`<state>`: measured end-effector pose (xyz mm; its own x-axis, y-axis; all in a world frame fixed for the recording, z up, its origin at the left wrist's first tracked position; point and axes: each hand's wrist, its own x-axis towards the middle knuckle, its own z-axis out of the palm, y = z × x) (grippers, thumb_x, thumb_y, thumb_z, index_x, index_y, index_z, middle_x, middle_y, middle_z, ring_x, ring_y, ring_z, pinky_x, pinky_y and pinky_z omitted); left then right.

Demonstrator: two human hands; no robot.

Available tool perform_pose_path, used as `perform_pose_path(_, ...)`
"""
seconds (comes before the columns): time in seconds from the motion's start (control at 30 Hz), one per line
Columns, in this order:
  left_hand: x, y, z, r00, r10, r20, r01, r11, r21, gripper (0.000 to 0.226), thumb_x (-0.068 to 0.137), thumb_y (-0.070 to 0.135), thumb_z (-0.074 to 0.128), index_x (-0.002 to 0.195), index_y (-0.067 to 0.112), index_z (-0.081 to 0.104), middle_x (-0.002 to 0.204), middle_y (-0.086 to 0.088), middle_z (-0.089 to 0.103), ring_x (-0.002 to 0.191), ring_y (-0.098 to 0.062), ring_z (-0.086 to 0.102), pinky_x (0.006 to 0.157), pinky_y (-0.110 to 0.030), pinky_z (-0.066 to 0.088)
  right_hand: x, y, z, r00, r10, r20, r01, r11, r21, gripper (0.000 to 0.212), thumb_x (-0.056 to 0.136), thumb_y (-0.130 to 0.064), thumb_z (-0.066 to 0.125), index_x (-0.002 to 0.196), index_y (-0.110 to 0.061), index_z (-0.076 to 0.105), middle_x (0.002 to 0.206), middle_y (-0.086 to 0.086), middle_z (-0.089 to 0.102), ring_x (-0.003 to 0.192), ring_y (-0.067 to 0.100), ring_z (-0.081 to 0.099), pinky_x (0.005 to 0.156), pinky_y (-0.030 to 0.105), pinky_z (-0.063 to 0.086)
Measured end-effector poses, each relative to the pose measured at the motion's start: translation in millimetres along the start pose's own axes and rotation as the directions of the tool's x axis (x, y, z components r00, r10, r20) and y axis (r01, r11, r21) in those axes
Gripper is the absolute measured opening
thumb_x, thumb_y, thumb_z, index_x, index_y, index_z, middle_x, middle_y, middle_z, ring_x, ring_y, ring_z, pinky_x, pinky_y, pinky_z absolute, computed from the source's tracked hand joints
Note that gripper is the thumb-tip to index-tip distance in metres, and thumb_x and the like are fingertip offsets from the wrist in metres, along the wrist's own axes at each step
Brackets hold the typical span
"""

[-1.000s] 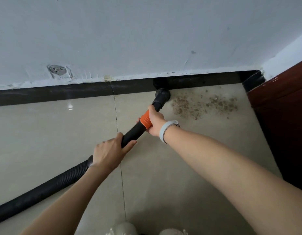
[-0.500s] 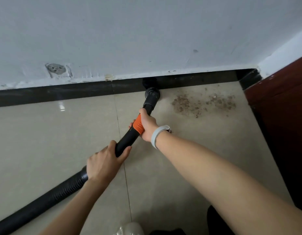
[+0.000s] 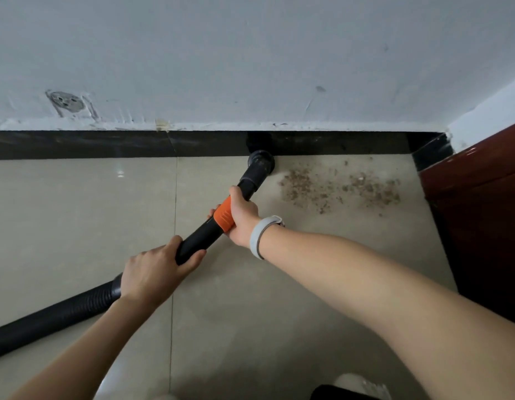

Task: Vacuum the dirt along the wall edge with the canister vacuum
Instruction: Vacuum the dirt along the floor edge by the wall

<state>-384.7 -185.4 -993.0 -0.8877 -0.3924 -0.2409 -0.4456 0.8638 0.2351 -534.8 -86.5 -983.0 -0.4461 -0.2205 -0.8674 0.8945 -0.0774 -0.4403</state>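
A black vacuum hose (image 3: 54,316) runs from the lower left up to a rigid black tube with an orange collar (image 3: 224,217). Its round nozzle (image 3: 260,163) rests on the beige tile floor against the black baseboard (image 3: 106,144). My right hand (image 3: 241,217) grips the tube at the orange collar, a grey band on its wrist. My left hand (image 3: 155,269) grips the tube lower down, where the ribbed hose begins. A patch of brown dirt (image 3: 337,187) lies on the floor just right of the nozzle, close to the baseboard.
A dark red wooden cabinet or door (image 3: 481,215) stands along the right side, meeting the wall at the corner. The white wall (image 3: 250,67) has a patched round mark at the left. A dark object (image 3: 337,394) shows at the bottom edge.
The nozzle stays at the baseboard just left of the dirt patch while the view shifts slightly. Both hands keep their hold on the tube.
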Motion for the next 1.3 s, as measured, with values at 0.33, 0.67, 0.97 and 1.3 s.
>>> perform_pose_path(0.33, 37, 78, 11, 0.99, 0.123, 0.069, -0.127, 0.99, 0.06, 0.046, 0.08, 0.073, 0.03, 0.082, 0.027, 0.036, 0.059, 0.006, 0.044, 0.073, -0.028, 0.063, 0.056, -0.03, 0.032, 9, -49, -75, 0.994, -0.052, -0.092, 0.062, 0.992, 0.11, 0.026, 0.092, -0.028, 0.052, 0.081, -0.005, 0.046, 0.067, 0.009, 0.054, 0.042, 0.018, 0.062, 0.059, 0.033, 0.056)
perform_pose_path(0.67, 35, 84, -2, 0.993, 0.09, 0.081, -0.093, 0.995, 0.039, 0.05, 0.076, 0.076, 0.026, 0.083, 0.028, 0.039, 0.055, 0.008, 0.044, 0.056, -0.021, 0.046, 0.053, -0.03, 0.03, 7, -58, -74, 0.996, -0.025, -0.091, 0.032, 0.997, 0.071, 0.025, 0.093, -0.032, 0.049, 0.101, -0.008, 0.045, 0.081, 0.009, 0.056, 0.042, 0.017, 0.063, 0.06, 0.033, 0.056)
perform_pose_path(0.97, -24, 39, -14, 0.99, -0.139, 0.02, 0.139, 0.99, -0.015, 0.047, 0.082, 0.07, 0.03, 0.08, 0.024, 0.042, 0.056, 0.005, 0.05, 0.054, -0.021, 0.048, 0.05, -0.029, 0.031, -19, -24, -18, 0.994, 0.082, 0.075, -0.066, 0.978, -0.198, 0.025, 0.093, -0.035, 0.048, 0.1, -0.012, 0.042, 0.082, 0.01, 0.058, 0.067, 0.022, 0.065, 0.087, 0.042, 0.054)
perform_pose_path(1.3, -68, 6, -9, 0.987, -0.101, 0.123, 0.113, 0.989, -0.092, 0.037, 0.084, 0.061, 0.045, 0.068, 0.029, 0.037, 0.053, 0.006, 0.05, 0.051, -0.015, 0.049, 0.046, -0.027, 0.028, -44, 42, -16, 0.995, 0.052, -0.085, -0.066, 0.983, -0.174, 0.026, 0.092, -0.037, 0.045, 0.086, -0.012, 0.046, 0.073, 0.004, 0.06, 0.092, 0.027, 0.068, 0.093, 0.041, 0.051)
